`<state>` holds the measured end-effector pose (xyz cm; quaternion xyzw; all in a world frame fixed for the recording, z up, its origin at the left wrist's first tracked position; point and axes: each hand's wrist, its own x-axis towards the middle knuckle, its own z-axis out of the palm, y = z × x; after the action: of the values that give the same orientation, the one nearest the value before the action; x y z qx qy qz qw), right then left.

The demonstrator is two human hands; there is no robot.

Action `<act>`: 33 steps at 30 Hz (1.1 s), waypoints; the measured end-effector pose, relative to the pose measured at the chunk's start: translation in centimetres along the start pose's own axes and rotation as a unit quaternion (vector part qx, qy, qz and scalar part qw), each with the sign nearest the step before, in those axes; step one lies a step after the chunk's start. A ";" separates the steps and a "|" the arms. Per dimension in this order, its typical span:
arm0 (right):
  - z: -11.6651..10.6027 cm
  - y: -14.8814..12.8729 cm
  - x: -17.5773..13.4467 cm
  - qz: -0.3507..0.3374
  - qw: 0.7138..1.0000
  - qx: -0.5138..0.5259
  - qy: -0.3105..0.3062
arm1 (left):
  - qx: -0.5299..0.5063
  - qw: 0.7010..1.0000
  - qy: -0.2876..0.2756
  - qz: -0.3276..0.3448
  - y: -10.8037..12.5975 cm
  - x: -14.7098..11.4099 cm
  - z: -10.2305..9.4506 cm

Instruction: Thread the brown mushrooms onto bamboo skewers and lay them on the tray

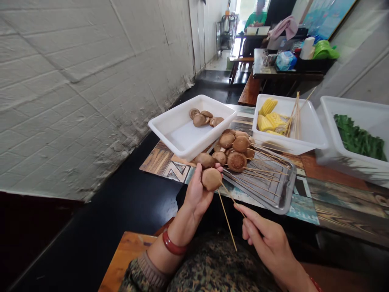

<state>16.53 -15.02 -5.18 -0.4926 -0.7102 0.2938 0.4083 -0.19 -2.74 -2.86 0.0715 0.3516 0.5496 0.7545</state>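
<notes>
My left hand (pixel 197 194) is closed around a brown mushroom (pixel 212 179), with another mushroom (pixel 204 160) just beyond it by the fingertips. Two thin bamboo skewers meet the held mushroom's lower right side. One skewer (pixel 227 221) slants down freely towards my lap. The other skewer (pixel 232 198) is pinched between the thumb and fingers of my right hand (pixel 264 233). Beyond my hands, a metal tray (pixel 284 202) bears a heap of skewered mushrooms (pixel 237 161), their sticks pointing right. A white tub (pixel 170 134) behind it has several loose mushrooms (pixel 200 118).
A second white tub (pixel 313 125) holds corn pieces (pixel 273 119) and upright skewers (pixel 294 115). To its right, another tub (pixel 337 162) contains green leaves (pixel 358 138). A pale wall (pixel 91 81) runs along the left. Farther back, a person in green (pixel 257 19) is at another table.
</notes>
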 end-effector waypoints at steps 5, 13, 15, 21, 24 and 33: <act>-0.1 -0.1 -0.2 -0.048 0.996 -0.059 0.055 | -0.016 0.999 -0.019 0.025 -0.5 0.4 0.6; 0.9 -0.3 -0.5 -0.072 0.993 -0.075 0.054 | -0.010 0.999 -0.012 0.036 -1.1 0.7 1.3; 1.4 0.0 -0.6 -0.080 0.992 -0.082 0.053 | -0.006 0.999 -0.011 0.037 -1.0 0.6 1.3; 1.6 1.0 -0.9 -0.079 0.991 -0.095 0.040 | -0.019 0.999 -0.001 0.043 -0.8 0.4 1.4; 1.5 1.1 -1.1 -0.076 0.992 -0.097 0.034 | -0.021 0.999 0.004 0.040 -0.8 0.3 1.4; 1.4 1.3 -1.4 -0.073 0.991 -0.107 0.035 | -0.019 0.999 0.002 0.040 -1.0 0.2 1.4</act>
<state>16.14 -15.91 -7.37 -0.4903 -0.7567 0.1688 0.3981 1.50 -2.55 -2.37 0.0703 0.3391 0.5862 0.7324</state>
